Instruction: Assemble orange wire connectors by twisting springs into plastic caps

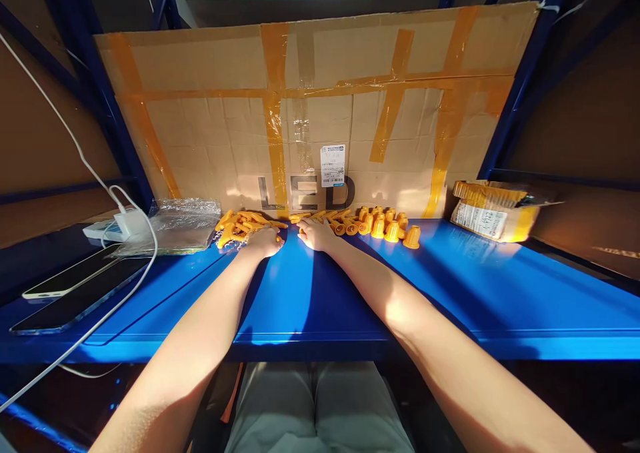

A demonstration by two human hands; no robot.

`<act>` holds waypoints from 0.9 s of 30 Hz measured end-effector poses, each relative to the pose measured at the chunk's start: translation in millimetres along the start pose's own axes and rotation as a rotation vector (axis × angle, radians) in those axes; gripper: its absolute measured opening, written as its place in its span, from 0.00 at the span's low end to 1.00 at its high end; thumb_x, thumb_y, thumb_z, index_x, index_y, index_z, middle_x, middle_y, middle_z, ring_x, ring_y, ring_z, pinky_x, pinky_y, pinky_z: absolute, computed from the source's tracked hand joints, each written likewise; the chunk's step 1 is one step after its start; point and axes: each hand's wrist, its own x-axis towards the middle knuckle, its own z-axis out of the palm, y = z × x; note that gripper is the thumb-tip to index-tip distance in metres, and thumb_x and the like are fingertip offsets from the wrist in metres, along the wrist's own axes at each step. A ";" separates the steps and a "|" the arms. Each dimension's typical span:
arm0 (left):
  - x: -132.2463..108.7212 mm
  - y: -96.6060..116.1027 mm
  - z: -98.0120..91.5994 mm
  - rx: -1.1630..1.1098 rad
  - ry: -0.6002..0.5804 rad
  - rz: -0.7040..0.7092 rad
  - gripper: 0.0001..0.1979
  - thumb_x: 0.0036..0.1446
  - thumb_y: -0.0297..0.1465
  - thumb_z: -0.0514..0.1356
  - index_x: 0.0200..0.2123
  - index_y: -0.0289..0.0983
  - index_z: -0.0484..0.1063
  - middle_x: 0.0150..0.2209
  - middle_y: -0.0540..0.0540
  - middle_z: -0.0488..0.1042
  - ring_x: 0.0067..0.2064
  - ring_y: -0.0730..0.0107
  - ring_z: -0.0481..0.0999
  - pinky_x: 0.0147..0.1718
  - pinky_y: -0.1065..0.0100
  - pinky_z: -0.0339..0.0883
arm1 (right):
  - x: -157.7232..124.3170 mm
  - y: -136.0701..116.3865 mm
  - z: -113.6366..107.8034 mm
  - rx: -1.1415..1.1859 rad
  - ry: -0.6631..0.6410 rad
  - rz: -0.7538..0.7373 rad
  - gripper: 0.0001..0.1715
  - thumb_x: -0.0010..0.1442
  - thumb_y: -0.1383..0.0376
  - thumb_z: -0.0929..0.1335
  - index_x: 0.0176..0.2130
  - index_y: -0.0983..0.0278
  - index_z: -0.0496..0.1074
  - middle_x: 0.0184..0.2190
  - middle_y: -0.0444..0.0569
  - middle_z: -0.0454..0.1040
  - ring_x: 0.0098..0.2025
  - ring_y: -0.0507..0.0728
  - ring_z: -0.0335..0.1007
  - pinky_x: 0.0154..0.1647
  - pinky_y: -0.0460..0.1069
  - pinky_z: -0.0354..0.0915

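Observation:
My left hand [265,242] rests at the right side of a loose heap of orange plastic pieces [235,225], long and narrow in shape. Its fingers are curled together, and a bit of orange shows at the fingertips. Close by on the right, my right hand [317,234] touches the near side of a row of slim orange pieces [320,215]. Those fingers are bent and pressed close, hiding whatever is between them. To the right of this hand stand several orange cup-shaped pieces [391,231], upright in rows, with a few lying on their sides.
A blue shelf [450,293] carries everything, backed by a taped cardboard sheet [225,140]. At left lie two phones [85,296], a clear plastic bag [183,223] and a white charger [131,222] with its cable [143,276]. An open cardboard box [493,213] stands right.

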 end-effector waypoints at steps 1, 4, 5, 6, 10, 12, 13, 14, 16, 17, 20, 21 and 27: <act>-0.2 0.3 0.1 -0.003 0.009 0.002 0.24 0.63 0.37 0.52 0.59 0.35 0.70 0.63 0.35 0.68 0.60 0.46 0.70 0.56 0.55 0.66 | -0.6 -0.1 0.7 0.010 0.001 0.013 0.25 0.70 0.63 0.60 0.63 0.61 0.66 0.65 0.55 0.65 0.65 0.65 0.60 0.67 0.70 0.49; 1.7 0.0 1.7 -0.046 0.064 -0.014 0.24 0.64 0.37 0.51 0.60 0.38 0.70 0.63 0.37 0.68 0.60 0.48 0.70 0.57 0.55 0.65 | -2.0 -2.7 0.6 0.009 0.007 0.056 0.28 0.70 0.63 0.59 0.66 0.61 0.62 0.67 0.55 0.62 0.68 0.66 0.56 0.69 0.72 0.43; 2.9 -0.5 2.5 -0.074 0.093 -0.029 0.24 0.64 0.37 0.51 0.60 0.38 0.70 0.62 0.37 0.68 0.60 0.49 0.71 0.57 0.55 0.65 | -2.3 -4.2 -0.1 0.004 0.008 0.078 0.28 0.70 0.64 0.59 0.67 0.62 0.61 0.67 0.56 0.63 0.68 0.66 0.56 0.69 0.72 0.43; 4.4 -1.1 3.5 -0.106 0.124 -0.048 0.24 0.64 0.37 0.51 0.60 0.38 0.70 0.62 0.38 0.68 0.60 0.50 0.71 0.56 0.55 0.65 | -2.7 -5.8 -1.1 -0.004 0.008 0.104 0.28 0.69 0.64 0.59 0.67 0.63 0.62 0.66 0.57 0.64 0.67 0.66 0.57 0.69 0.71 0.43; 10.9 -4.6 6.6 -0.258 0.278 -0.131 0.23 0.65 0.38 0.49 0.58 0.38 0.70 0.61 0.38 0.69 0.59 0.52 0.72 0.56 0.56 0.67 | -4.7 -10.0 -5.7 -0.043 0.015 0.186 0.27 0.68 0.67 0.60 0.64 0.67 0.65 0.61 0.61 0.69 0.63 0.67 0.63 0.68 0.68 0.48; 14.1 -6.9 7.0 -0.326 0.351 -0.152 0.22 0.66 0.38 0.47 0.55 0.37 0.72 0.59 0.37 0.71 0.58 0.53 0.73 0.55 0.57 0.68 | -5.9 -8.9 -7.5 -0.066 0.023 0.201 0.26 0.67 0.69 0.60 0.62 0.68 0.66 0.60 0.63 0.70 0.61 0.67 0.65 0.66 0.67 0.51; 15.7 -8.2 6.9 -0.351 0.378 -0.159 0.22 0.67 0.37 0.46 0.54 0.36 0.73 0.57 0.36 0.72 0.58 0.53 0.73 0.54 0.58 0.68 | -6.4 -7.6 -8.1 -0.080 0.026 0.206 0.26 0.67 0.69 0.60 0.62 0.68 0.67 0.59 0.64 0.71 0.61 0.67 0.66 0.64 0.66 0.53; 17.3 -9.6 6.8 -0.372 0.396 -0.166 0.22 0.67 0.37 0.45 0.51 0.34 0.74 0.55 0.34 0.73 0.57 0.54 0.73 0.54 0.59 0.68 | -6.7 -6.0 -8.5 -0.094 0.030 0.208 0.25 0.67 0.69 0.59 0.61 0.69 0.67 0.59 0.65 0.71 0.60 0.68 0.67 0.63 0.65 0.55; 20.3 -12.3 6.7 -0.401 0.410 -0.191 0.22 0.68 0.36 0.44 0.47 0.32 0.75 0.51 0.33 0.75 0.56 0.54 0.74 0.53 0.61 0.68 | -6.8 -2.4 -8.8 -0.112 0.037 0.209 0.25 0.67 0.69 0.59 0.61 0.71 0.67 0.58 0.67 0.71 0.58 0.69 0.68 0.60 0.64 0.59; 21.6 -13.5 6.9 -0.414 0.410 -0.207 0.22 0.68 0.36 0.45 0.46 0.32 0.75 0.50 0.32 0.76 0.55 0.54 0.75 0.52 0.62 0.68 | -6.7 -0.8 -8.7 -0.115 0.040 0.207 0.25 0.67 0.68 0.59 0.61 0.71 0.67 0.57 0.68 0.72 0.57 0.70 0.69 0.58 0.64 0.60; 23.5 -15.7 7.9 -0.437 0.409 -0.236 0.18 0.66 0.35 0.49 0.46 0.32 0.74 0.49 0.33 0.77 0.52 0.55 0.77 0.51 0.62 0.69 | -6.1 2.2 -8.2 -0.117 0.045 0.199 0.25 0.67 0.67 0.60 0.60 0.72 0.68 0.57 0.70 0.71 0.56 0.71 0.69 0.56 0.64 0.61; 23.3 -15.9 8.0 -0.444 0.407 -0.237 0.17 0.66 0.35 0.50 0.46 0.32 0.73 0.49 0.34 0.77 0.52 0.55 0.77 0.51 0.62 0.69 | -6.0 2.7 -8.0 -0.119 0.044 0.198 0.25 0.67 0.66 0.60 0.60 0.71 0.68 0.57 0.70 0.71 0.56 0.71 0.69 0.56 0.65 0.60; 18.9 -15.5 3.8 -0.516 0.432 -0.271 0.13 0.65 0.31 0.51 0.47 0.35 0.72 0.49 0.35 0.78 0.54 0.54 0.76 0.50 0.62 0.70 | -7.3 3.8 -8.0 -0.117 0.044 0.197 0.25 0.67 0.62 0.61 0.58 0.72 0.68 0.55 0.69 0.72 0.56 0.71 0.68 0.59 0.66 0.57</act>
